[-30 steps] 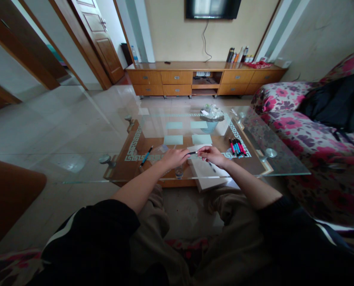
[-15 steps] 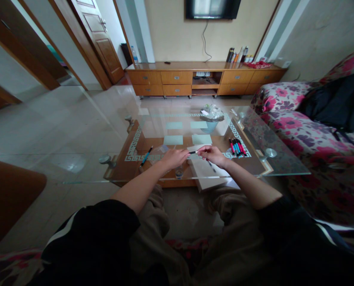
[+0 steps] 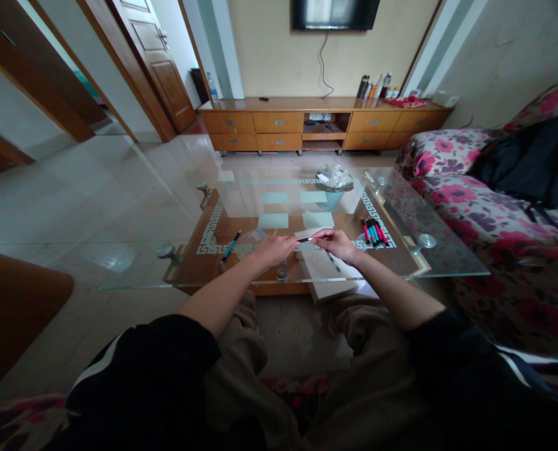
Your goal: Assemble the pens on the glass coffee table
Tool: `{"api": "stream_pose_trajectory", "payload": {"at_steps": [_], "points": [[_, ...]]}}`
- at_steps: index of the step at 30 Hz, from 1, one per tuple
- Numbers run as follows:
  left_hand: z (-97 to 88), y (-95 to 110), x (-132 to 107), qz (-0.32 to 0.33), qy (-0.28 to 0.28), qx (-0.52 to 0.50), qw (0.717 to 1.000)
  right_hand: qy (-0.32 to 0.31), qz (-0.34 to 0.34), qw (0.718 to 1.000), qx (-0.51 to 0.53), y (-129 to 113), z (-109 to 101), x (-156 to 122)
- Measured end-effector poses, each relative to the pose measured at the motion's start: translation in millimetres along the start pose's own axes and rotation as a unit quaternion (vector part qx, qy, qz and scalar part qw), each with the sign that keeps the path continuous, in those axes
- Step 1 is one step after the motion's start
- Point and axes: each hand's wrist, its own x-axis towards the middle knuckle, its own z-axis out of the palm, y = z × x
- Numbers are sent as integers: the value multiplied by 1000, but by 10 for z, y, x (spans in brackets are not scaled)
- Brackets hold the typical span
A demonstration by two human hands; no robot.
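Over the glass table (image 3: 241,279), both hands meet at a slim black pen (image 3: 304,240) with a light tip or section toward the right. My left hand (image 3: 277,249) closes on its left end. The fingers of my right hand (image 3: 335,245) pinch at its right end; what exactly they cover is hidden. To the left, a blue and black pen (image 3: 231,245) lies slanted on the glass. A group of pink, blue and black pens (image 3: 376,232) lies to the right of my right hand.
Below the glass, a white box or stack of paper (image 3: 323,275) and a small round container (image 3: 282,271) show near the front edge. A filled waste basket (image 3: 334,191) stands beyond. A flowered sofa (image 3: 457,181) flanks the right side; a wooden cabinet (image 3: 279,122) lines the wall.
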Motion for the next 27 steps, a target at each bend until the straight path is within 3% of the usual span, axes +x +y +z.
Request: {"api": "stream_pose_trajectory", "payload": {"at_steps": [16,27], "points": [[-32,11,-9,-3,-9,-10,1000,10,-55,998,-8,65,-24,33],[-20,2,-13,-17,-10,-21,1000,15,-42,999,-26,8,-31,27]]}}
